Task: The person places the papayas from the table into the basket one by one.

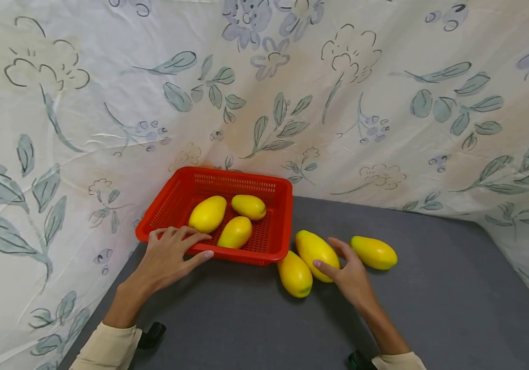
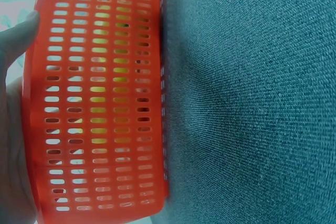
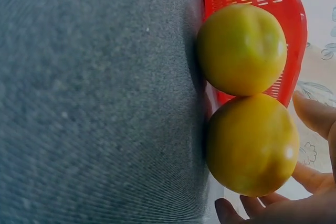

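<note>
In the head view my left hand [image 1: 167, 259] holds the near left rim of a red plastic basket [image 1: 287, 216], its fingers over the rim and its thumb along the outer side. Inside the basket lie three yellow mangoes [image 1: 207, 214]. My right hand [image 1: 349, 277] is spread around a large mango [image 1: 315, 252] on the table, thumb on one side and fingers on the other. In the right wrist view a gap shows between the thumb [image 3: 315, 114] and that mango [image 3: 252, 145]. Another mango [image 1: 294, 275] touches it, next to the basket's corner.
A third loose mango [image 1: 374, 253] lies to the right of my right hand. The dark grey tabletop [image 1: 454, 288] extends to the right and toward me. Floral fabric [image 1: 264, 123] hangs behind the table and along its left side.
</note>
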Demonstrator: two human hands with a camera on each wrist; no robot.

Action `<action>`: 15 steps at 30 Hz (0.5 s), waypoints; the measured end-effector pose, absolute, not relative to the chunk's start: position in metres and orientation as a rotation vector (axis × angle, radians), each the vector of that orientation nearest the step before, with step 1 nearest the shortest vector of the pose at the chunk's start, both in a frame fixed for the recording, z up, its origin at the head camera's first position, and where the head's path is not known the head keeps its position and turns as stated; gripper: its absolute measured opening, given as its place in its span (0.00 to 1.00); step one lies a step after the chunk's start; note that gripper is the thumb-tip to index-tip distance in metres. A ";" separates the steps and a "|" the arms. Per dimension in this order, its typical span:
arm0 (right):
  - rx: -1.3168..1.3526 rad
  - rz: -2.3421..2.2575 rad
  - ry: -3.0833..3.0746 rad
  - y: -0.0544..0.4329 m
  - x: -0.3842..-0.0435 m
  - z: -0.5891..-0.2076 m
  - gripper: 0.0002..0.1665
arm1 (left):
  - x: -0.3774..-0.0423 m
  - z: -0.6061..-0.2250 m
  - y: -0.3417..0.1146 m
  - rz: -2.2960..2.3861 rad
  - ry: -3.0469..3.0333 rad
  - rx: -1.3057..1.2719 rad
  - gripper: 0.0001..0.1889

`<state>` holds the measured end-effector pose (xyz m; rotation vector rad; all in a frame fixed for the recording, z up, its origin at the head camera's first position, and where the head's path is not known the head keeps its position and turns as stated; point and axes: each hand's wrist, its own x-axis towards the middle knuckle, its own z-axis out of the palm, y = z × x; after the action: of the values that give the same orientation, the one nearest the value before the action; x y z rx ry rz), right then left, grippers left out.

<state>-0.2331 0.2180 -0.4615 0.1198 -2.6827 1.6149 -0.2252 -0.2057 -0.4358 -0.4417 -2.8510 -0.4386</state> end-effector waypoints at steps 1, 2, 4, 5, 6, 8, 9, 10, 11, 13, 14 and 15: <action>0.112 1.605 -2.699 0.218 -0.233 -0.462 0.51 | -0.225 -0.436 -0.205 -0.438 -2.853 -0.441 0.29; 0.103 1.600 -2.712 0.218 -0.232 -0.463 0.51 | -0.226 -0.436 -0.205 -0.438 -2.853 -0.441 0.29; 0.088 1.594 -2.737 0.218 -0.232 -0.464 0.51 | -0.226 -0.438 -0.205 -0.436 -2.854 -0.439 0.30; 0.083 1.592 -2.746 0.219 -0.232 -0.465 0.51 | -0.226 -0.438 -0.205 -0.436 -2.853 -0.438 0.30; 0.080 1.593 -2.753 0.219 -0.232 -0.465 0.51 | -0.226 -0.438 -0.205 -0.436 -2.852 -0.437 0.29; 0.076 1.594 -2.761 0.218 -0.233 -0.466 0.50 | -0.226 -0.438 -0.205 -0.435 -2.850 -0.438 0.29; 0.076 1.592 -2.764 0.218 -0.233 -0.466 0.50 | -0.226 -0.439 -0.206 -0.433 -2.851 -0.436 0.30; 0.075 1.592 -2.765 0.218 -0.233 -0.466 0.50 | -0.226 -0.439 -0.206 -0.434 -2.852 -0.436 0.30; 0.072 1.594 -2.765 0.218 -0.233 -0.466 0.50 | -0.226 -0.439 -0.207 -0.434 -2.854 -0.435 0.30; 0.065 1.589 -2.765 0.217 -0.232 -0.466 0.50 | -0.226 -0.439 -0.207 -0.435 -2.857 -0.437 0.30; 0.061 1.585 -2.765 0.217 -0.232 -0.466 0.50 | -0.227 -0.439 -0.208 -0.436 -2.858 -0.437 0.30; 0.058 1.581 -2.765 0.217 -0.231 -0.465 0.50 | -0.227 -0.439 -0.208 -0.437 -2.859 -0.437 0.30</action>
<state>-0.2310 0.2173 -0.4653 0.0577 -2.7649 1.5810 -0.2269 -0.2081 -0.4390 -0.4369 -2.8588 -0.4374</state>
